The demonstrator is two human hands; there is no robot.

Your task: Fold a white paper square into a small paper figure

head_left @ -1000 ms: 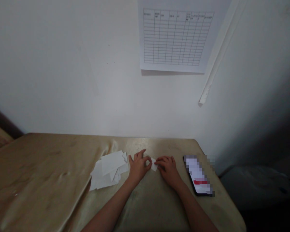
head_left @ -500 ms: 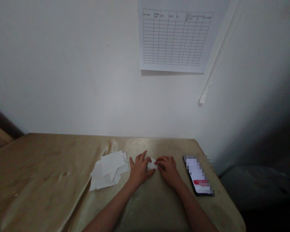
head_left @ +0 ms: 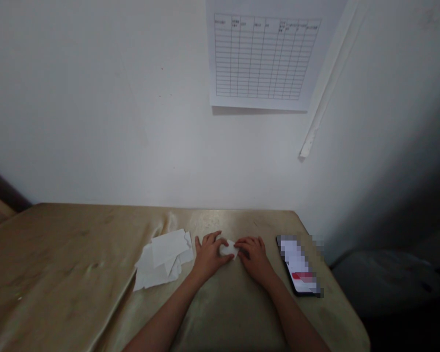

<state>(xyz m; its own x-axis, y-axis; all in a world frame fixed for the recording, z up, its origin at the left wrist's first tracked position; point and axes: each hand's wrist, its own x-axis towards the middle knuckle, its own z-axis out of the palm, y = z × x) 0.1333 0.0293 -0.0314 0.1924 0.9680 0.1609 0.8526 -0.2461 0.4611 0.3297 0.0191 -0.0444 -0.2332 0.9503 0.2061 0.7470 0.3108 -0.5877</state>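
Observation:
A small white piece of paper point(head_left: 228, 249), seemingly folded, lies on the table between my hands. My left hand point(head_left: 209, 255) has its thumb and index finger on the paper's left side, with the other fingers spread toward the wall. At the paper's right corner, the fingertips of my right hand point(head_left: 254, 254) pinch it, thumb below and index finger above. My fingers cover parts of its edges. Left of my left hand lies a loose pile of white paper sheets point(head_left: 165, 259), some with torn edges.
A phone point(head_left: 298, 266) with its screen lit lies right of my right arm. The table point(head_left: 73, 264) has a wrinkled tan cover and meets a white wall point(head_left: 95, 122). A printed grid sheet point(head_left: 258, 63) hangs there. Right of the table is a dark rounded object point(head_left: 385, 278).
My left thumb and index finger have shifted slightly left, so more of the small paper shows. My right hand keeps its pinch. The whole view has drifted a little.

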